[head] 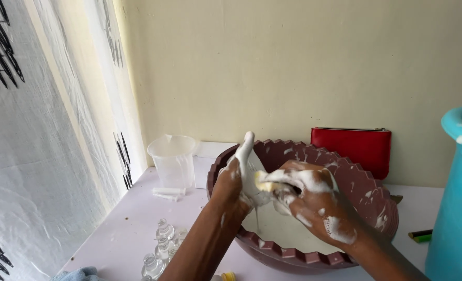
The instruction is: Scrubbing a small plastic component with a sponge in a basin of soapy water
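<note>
Both my hands are over a maroon scalloped basin (366, 190) that holds thick white liquid (285, 231). My left hand (236, 177) is raised with fingers up, coated in the white paste. My right hand (309, 195) is smeared too and pinches a small yellowish lump (265, 183) against the left palm. White paste drips from both hands into the basin.
A clear plastic measuring jug (173, 158) stands left of the basin, with a small white tube (167, 193) lying beside it. Several small clear bottles (160, 250) sit at the near left. A red pouch (353, 148) leans on the wall. A turquoise bucket (457, 208) stands at right.
</note>
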